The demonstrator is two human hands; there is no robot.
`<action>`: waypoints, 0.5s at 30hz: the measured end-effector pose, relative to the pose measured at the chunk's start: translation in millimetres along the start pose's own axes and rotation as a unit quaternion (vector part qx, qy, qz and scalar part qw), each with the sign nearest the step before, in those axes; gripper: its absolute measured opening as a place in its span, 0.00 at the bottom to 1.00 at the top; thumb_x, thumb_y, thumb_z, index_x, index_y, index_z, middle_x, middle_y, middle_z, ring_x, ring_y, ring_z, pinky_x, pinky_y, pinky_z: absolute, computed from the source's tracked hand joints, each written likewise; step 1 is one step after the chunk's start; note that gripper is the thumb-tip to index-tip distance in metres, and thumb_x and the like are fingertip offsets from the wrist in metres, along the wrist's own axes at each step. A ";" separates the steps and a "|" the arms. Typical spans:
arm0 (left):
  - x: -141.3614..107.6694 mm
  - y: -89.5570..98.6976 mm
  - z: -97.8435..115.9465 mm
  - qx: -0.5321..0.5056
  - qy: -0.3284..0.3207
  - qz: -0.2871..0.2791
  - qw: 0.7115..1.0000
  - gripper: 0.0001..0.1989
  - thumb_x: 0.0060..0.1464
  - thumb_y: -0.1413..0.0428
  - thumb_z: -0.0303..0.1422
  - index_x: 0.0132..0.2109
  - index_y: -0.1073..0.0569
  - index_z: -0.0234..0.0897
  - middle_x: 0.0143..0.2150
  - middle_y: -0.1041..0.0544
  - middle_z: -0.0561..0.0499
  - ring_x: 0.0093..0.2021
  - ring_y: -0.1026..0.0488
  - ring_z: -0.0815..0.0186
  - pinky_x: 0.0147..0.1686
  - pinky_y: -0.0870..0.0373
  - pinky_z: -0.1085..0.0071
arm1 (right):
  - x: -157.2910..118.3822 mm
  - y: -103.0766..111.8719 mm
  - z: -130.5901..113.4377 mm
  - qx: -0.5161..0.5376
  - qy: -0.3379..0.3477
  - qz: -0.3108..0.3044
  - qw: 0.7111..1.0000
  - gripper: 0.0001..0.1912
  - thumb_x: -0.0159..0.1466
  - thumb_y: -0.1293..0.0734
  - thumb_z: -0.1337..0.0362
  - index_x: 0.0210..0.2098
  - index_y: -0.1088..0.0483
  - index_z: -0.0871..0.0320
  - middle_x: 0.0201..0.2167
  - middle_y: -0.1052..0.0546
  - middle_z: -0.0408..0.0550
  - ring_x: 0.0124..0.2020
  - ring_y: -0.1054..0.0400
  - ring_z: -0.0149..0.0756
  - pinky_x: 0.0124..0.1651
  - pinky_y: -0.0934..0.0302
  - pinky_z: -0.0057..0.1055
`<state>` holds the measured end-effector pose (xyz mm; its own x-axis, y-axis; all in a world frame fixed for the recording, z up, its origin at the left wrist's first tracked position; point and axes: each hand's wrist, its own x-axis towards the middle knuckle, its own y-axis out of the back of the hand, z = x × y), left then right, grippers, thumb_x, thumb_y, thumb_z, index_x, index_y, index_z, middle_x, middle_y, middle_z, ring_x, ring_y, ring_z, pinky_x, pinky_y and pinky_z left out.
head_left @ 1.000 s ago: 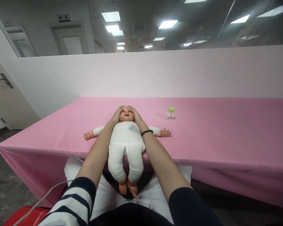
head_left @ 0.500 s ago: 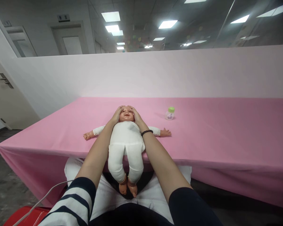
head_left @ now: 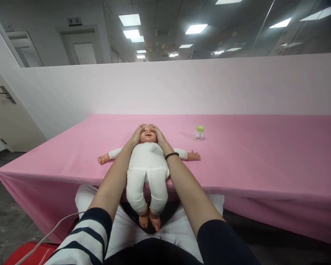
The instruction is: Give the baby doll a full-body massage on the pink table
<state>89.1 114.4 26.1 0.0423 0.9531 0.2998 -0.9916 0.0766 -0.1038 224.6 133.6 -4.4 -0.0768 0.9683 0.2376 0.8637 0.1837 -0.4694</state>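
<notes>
A baby doll (head_left: 148, 156) in a white cloth suit lies on its back on the pink-covered table (head_left: 253, 154), face up, arms spread to both sides. Its legs hang over the near edge between my forearms. My left hand (head_left: 136, 135) cups the left side of its head, and my right hand (head_left: 160, 137) cups the other side. The fingertips of both rest on the forehead and temples, leaving the eyes, nose and mouth visible. A dark beaded bracelet (head_left: 172, 155) circles my right wrist.
A small clear bottle with a green cap (head_left: 199, 133) stands on the table, right of the doll. Behind the table runs a white wall (head_left: 182, 88) with a window above. A grey cable (head_left: 52, 230) and something red (head_left: 27, 254) are at lower left.
</notes>
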 end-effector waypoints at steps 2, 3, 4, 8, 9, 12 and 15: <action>0.3 0.3 -1.0 -0.001 0.000 -0.001 1.000 0.14 0.54 0.46 0.35 0.47 0.28 0.39 0.52 0.24 0.47 0.59 0.31 0.57 0.59 0.35 0.65 | 0.1 0.2 0.1 -0.001 0.001 0.000 1.000 0.20 0.52 0.30 0.58 0.46 0.27 0.50 0.45 0.21 0.43 0.52 0.29 0.42 0.63 0.37 0.43; 0.3 0.4 -1.4 -0.002 -0.001 -0.002 1.000 0.14 0.54 0.46 0.35 0.47 0.28 0.39 0.52 0.24 0.47 0.58 0.31 0.57 0.59 0.34 0.65 | 0.2 0.2 0.2 -0.002 0.002 0.001 1.000 0.20 0.53 0.30 0.58 0.46 0.27 0.50 0.45 0.22 0.43 0.53 0.29 0.42 0.63 0.37 0.43; 0.2 0.6 -1.8 -0.002 -0.001 -0.003 1.000 0.14 0.54 0.46 0.36 0.48 0.28 0.39 0.52 0.24 0.46 0.58 0.30 0.57 0.59 0.34 0.65 | 0.4 0.3 0.5 -0.002 0.002 0.001 1.000 0.21 0.53 0.30 0.58 0.46 0.27 0.50 0.45 0.22 0.43 0.53 0.29 0.42 0.63 0.37 0.43; -0.3 0.7 -2.4 -0.004 0.001 -0.007 1.000 0.15 0.54 0.45 0.38 0.48 0.28 0.39 0.52 0.24 0.46 0.58 0.30 0.57 0.58 0.34 0.65 | 1.8 0.8 1.6 -0.002 0.004 0.004 1.000 0.21 0.52 0.30 0.58 0.46 0.27 0.51 0.45 0.22 0.43 0.53 0.30 0.43 0.64 0.38 0.43; -0.4 0.7 -2.3 -0.005 0.001 -0.007 1.000 0.16 0.53 0.44 0.38 0.48 0.28 0.39 0.52 0.24 0.46 0.58 0.30 0.56 0.58 0.34 0.65 | 2.1 1.0 1.8 -0.003 0.005 0.005 1.000 0.21 0.52 0.30 0.58 0.46 0.27 0.51 0.45 0.22 0.43 0.54 0.30 0.43 0.64 0.38 0.43; -0.1 0.4 -1.7 -0.008 0.004 -0.005 1.000 0.16 0.53 0.44 0.38 0.48 0.28 0.39 0.53 0.25 0.46 0.58 0.30 0.56 0.59 0.34 0.64 | 2.7 1.5 2.3 -0.003 0.007 0.007 1.000 0.20 0.52 0.30 0.58 0.45 0.27 0.51 0.46 0.22 0.43 0.54 0.30 0.43 0.65 0.38 0.43; 0.3 0.6 -1.2 -0.014 0.008 -0.003 1.000 0.15 0.52 0.44 0.37 0.47 0.28 0.39 0.52 0.24 0.46 0.59 0.30 0.56 0.59 0.34 0.65 | 2.6 0.8 2.4 -0.002 0.006 0.007 1.000 0.20 0.52 0.29 0.57 0.45 0.27 0.50 0.46 0.22 0.43 0.54 0.30 0.43 0.64 0.38 0.43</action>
<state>88.7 115.1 25.0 0.0508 0.9568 0.2861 -0.9876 0.0907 -0.1282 223.9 136.6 -6.2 -0.0592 0.9685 0.2420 0.8667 0.1702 -0.4690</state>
